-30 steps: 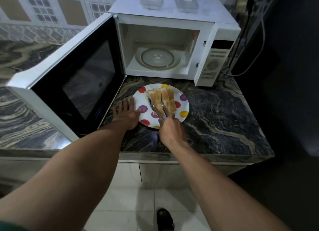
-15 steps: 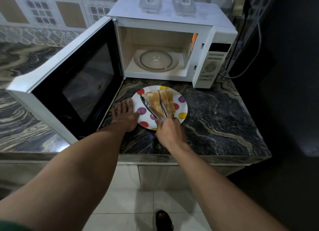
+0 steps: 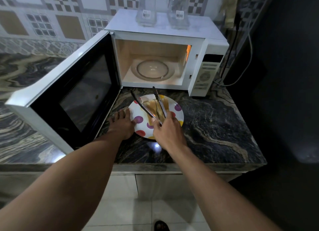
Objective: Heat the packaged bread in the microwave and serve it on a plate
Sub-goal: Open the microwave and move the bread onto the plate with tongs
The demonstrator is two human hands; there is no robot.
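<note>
right hand (image 3: 168,130) curled round the handle end of metal tongs (image 3: 159,103), thumb and fingers pinching the two arms; the arms are spread in a V running away from the grip; bread (image 3: 152,105) slices lie just beyond the knuckles, seen between and under the two arms, cannot tell if the tongs touch them; the tong tips reach past the bread to the far rim of the plate (image 3: 179,115); spotted plate sits under the grip on the dark marble counter (image 3: 215,127); left hand (image 3: 122,125) just left of the grip, fingers straight and flat on the counter, thumb touching the plate's near-left edge; beyond the plate is a white microwave (image 3: 162,32), lit inside, glass turntable (image 3: 151,70) bare; its door (image 3: 69,92) is swung wide to the left of both hands; two clear containers (image 3: 146,13) on top of the microwave
</note>
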